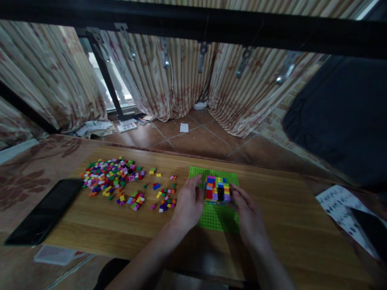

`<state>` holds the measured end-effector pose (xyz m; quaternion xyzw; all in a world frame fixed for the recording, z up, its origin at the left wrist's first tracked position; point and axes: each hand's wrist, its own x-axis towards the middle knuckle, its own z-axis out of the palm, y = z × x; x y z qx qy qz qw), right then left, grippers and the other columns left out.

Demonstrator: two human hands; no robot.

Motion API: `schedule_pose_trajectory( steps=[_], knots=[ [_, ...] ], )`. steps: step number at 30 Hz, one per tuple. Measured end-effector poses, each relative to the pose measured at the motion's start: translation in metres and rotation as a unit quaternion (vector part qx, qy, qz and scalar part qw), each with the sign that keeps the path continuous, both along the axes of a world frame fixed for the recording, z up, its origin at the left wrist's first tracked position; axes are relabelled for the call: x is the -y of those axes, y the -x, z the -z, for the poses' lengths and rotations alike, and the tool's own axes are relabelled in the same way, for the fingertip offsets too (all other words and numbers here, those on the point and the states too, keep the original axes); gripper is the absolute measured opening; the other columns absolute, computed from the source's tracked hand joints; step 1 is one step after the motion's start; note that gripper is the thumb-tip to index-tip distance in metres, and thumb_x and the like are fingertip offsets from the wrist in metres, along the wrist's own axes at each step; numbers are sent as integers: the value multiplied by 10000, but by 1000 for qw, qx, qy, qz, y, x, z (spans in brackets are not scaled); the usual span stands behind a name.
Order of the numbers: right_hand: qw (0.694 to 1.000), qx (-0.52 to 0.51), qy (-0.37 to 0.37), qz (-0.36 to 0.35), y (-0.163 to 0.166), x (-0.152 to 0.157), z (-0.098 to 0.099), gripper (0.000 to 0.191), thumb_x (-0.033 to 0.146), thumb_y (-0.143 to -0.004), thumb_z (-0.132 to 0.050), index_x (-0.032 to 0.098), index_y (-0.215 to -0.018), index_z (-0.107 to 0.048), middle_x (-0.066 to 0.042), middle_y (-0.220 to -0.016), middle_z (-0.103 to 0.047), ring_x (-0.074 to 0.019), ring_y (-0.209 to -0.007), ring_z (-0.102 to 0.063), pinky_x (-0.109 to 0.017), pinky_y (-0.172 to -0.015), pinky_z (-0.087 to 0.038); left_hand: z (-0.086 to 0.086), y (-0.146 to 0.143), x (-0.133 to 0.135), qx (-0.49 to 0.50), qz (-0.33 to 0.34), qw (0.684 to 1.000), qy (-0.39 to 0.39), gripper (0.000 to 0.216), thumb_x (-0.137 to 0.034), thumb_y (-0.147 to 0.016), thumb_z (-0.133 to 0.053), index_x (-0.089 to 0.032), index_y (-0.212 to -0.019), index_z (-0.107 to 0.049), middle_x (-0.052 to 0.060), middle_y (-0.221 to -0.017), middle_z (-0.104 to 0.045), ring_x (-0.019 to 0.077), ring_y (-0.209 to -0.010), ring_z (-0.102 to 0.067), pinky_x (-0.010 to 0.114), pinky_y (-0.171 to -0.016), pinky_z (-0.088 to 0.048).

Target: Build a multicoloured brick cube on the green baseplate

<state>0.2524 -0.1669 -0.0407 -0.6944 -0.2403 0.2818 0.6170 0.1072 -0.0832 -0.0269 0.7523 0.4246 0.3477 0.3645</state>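
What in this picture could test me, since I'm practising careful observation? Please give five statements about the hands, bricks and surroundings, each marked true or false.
1. The brick block lies between the left hand and the right hand. True.
2. The loose bricks are all one colour. False: they are many colours.
3. The baseplate is green. True.
4. The loose bricks are right of the baseplate. False: they are to its left.
5. The curtains are plain blue. False: the curtains are striped.
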Motion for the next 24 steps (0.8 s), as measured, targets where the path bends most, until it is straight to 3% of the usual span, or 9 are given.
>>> schedule_pose_trajectory(
  steps=[4, 11, 15, 18, 21, 24],
  knots=[
    [1000, 12, 18, -21, 2, 0, 2, 415, 503, -827, -620, 213, -1101, -734, -84, -1142, -746, -262, -1045, -682, -432, -922, -517, 3, -1, 2, 0, 48, 999, 8, 472, 16, -772, -477, -178, -1170, -640, 78, -1049, -706, 197, -951, -683, 351, -868, -563],
    [999, 36, 20, -12, -2, -3, -2, 427, 518, -798, -633, 206, -1068, -747, -84, -1137, -747, -267, -1074, -670, -464, -1001, -464, 5, 0, 8, 28, 58, 997, 32, 478, -14, -766, -506, -180, -1195, -638, 66, -1012, -694, 166, -800, -672, 294, -711, -565],
    [997, 64, 37, 7, -2, -4, -4, 461, 537, -786, -628, 191, -1068, -744, -97, -1133, -747, -275, -1082, -666, -469, -1016, -447, 4, 4, 7, 31, 72, 995, 60, 442, -42, -796, -513, -173, -1199, -638, 63, -1013, -713, 159, -774, -671, 288, -706, -565],
    [996, 77, 32, 21, -6, -4, 1, 459, 534, -811, -609, 203, -1106, -730, -93, -1185, -725, -269, -1111, -650, -473, -1029, -433, -1, 20, -7, 32, 62, 996, 46, 397, -48, -804, -505, -174, -1145, -664, 55, -980, -731, 158, -787, -675, 280, -725, -558],
    [997, 54, 3, 53, -11, -3, 7, 451, 526, -814, -616, 195, -1100, -723, -101, -1180, -719, -255, -1041, -672, -446, -948, -494, -7, 50, -32, 26, 42, 998, 25, 287, -60, -812, -495, -177, -961, -710, 40, -880, -733, 163, -802, -670, 278, -753, -544],
    [996, 24, -27, 84, -13, -5, 7, 413, 502, -791, -651, 184, -1043, -727, -101, -1147, -723, -234, -992, -679, -392, -864, -535, -9, 83, -53, 21, 32, 996, 81, 176, -141, -828, -528, -155, -877, -696, 25, -738, -701, 154, -668, -644, 248, -618, -522]
  ],
)
